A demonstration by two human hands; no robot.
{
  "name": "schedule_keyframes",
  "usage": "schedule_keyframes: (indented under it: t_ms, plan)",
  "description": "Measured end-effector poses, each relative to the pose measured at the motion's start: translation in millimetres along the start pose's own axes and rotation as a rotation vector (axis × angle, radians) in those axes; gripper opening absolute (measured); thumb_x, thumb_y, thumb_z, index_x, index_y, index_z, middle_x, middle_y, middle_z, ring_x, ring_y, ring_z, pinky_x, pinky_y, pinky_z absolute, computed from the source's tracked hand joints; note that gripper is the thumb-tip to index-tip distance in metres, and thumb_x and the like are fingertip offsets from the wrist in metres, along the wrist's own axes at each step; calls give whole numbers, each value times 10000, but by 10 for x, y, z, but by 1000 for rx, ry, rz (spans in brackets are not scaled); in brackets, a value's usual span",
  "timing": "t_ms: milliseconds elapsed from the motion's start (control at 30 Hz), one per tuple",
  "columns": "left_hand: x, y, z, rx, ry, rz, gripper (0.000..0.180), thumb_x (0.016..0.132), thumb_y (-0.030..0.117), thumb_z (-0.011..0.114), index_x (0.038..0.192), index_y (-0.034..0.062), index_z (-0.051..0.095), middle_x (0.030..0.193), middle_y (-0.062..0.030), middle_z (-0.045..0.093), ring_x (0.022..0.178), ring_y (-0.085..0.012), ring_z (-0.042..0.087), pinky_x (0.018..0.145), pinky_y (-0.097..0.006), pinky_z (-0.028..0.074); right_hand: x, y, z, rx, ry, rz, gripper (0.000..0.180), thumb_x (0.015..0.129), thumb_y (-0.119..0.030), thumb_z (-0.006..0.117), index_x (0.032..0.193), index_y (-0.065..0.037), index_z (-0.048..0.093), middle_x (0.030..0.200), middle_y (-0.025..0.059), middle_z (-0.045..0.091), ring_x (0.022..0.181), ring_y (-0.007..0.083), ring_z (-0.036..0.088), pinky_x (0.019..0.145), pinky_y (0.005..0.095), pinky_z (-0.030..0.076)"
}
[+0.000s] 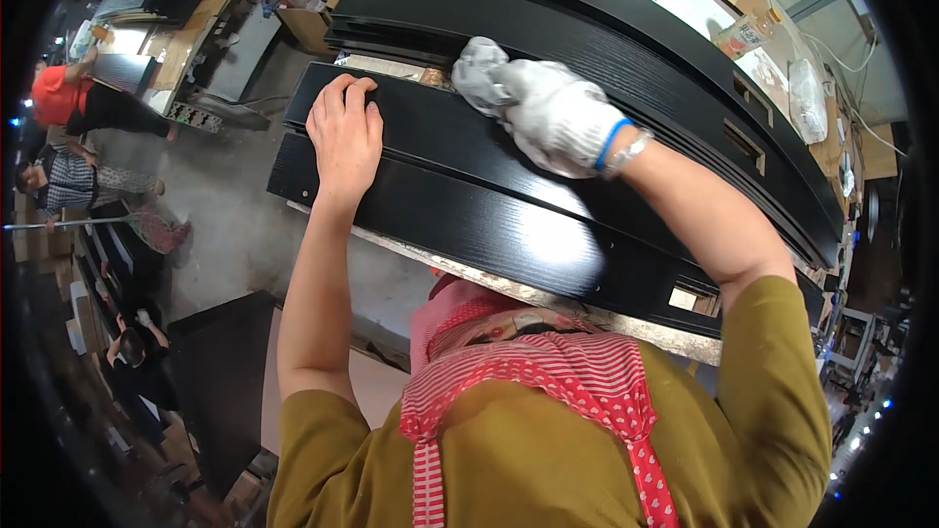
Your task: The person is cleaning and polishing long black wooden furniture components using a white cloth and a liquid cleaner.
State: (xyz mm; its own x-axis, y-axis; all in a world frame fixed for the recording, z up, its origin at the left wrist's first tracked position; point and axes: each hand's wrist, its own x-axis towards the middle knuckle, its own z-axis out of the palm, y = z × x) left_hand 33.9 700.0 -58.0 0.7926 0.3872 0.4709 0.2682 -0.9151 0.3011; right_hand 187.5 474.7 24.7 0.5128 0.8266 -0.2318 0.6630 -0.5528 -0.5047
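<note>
Here two long black panels (469,205) lie stepped on the counter (548,298), their long axis running from upper left to lower right, with more black panels stacked behind. The bare left hand (344,137) lies flat on the near end of the upper panel, fingers together and curled over its far edge. The gloved right hand (553,112) is clamped on a grey rag (474,73), pressing it to the panel's far edge. The hands are apart

Bare left hand (344,132) lies flat, fingers together; gloved right hand (553,112) is clenched.
</note>
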Motion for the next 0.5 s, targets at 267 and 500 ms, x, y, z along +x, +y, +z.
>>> schedule_keyframes:
  t_ms: [267,500]
  plan:
    - [-85,-76,-71,41,-11,7,271,921,133,508,1184,102,567,1272,-105,506,1214,-316,453,1041,-451,305,-1141,670,-297,-74,-9,246,281,829,-29,601,1110,-37,614,885,163,673,849,281,681,772,387,553]
    - [1,-29,19,-32,-51,0,259,910,135,524,1163,112,578,1262,-79,509,1230,-294,453,1057,-461,298,-528,379,-65,-230,149,-114,183,755,-150,579,885,-22,594,761,165,667,641,365,656,577,442,529]
